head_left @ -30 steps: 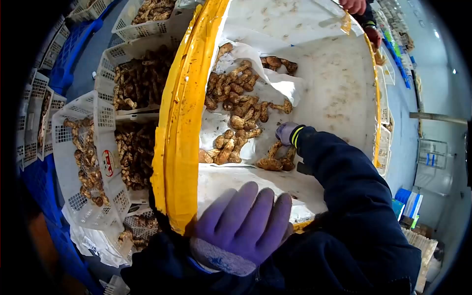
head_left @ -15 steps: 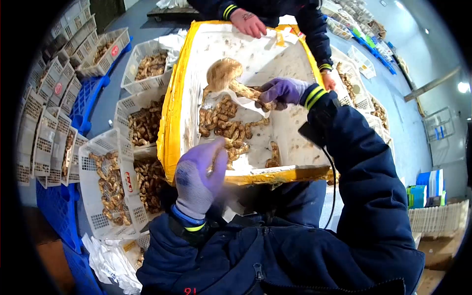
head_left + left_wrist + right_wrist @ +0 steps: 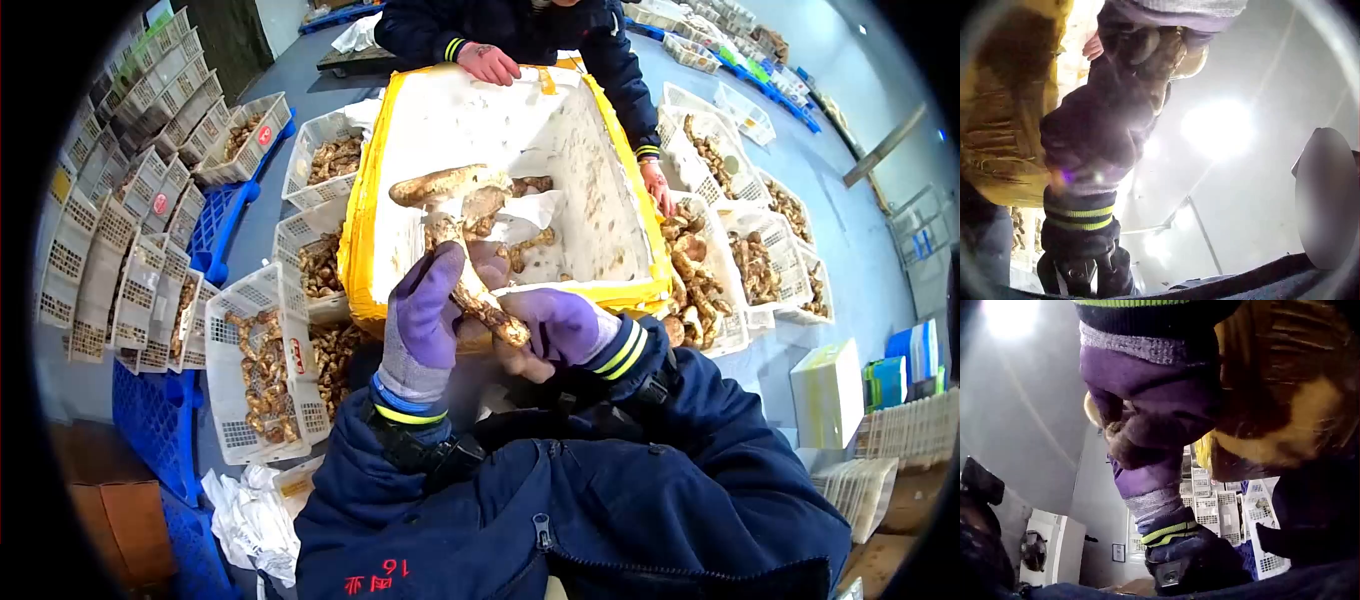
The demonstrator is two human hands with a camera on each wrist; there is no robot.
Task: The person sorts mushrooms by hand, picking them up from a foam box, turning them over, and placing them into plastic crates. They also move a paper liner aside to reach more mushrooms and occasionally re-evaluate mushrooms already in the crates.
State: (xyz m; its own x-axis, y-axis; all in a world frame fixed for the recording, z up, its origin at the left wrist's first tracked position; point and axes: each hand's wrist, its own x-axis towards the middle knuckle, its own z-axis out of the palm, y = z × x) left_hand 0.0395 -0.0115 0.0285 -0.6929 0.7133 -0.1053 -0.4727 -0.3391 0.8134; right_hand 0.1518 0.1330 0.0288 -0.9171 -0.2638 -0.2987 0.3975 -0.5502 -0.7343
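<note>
1. my left hand (image 3: 425, 305), in its purple glove, grips a large mushroom (image 3: 484, 300) by the stem, thumb laid along it; the broad cap juts out beyond my fingers, probably so it doesn't get squeezed.
2. my right hand (image 3: 565, 325) is curled in around the stem's foot, so the two hands share the load; i'd say that steadies a long, brittle-looking piece.
3. whether the brown lump beside the cap belongs to the same piece, i can't tell.
4. just ahead of both hands is the yellow-taped foam box (image 3: 610, 140); holding the mushroom at its near edge likely leaves both sides in sight. more mushrooms (image 3: 530, 245) lie inside, by white sheeting (image 3: 540, 205).
5. left of my left hand, a white crate (image 3: 308, 405) holds loosely spread mushrooms, perhaps to spare them bruising.
6. beyond my hands, another person's hand (image 3: 490, 65) rests on the box's far rim.
</note>
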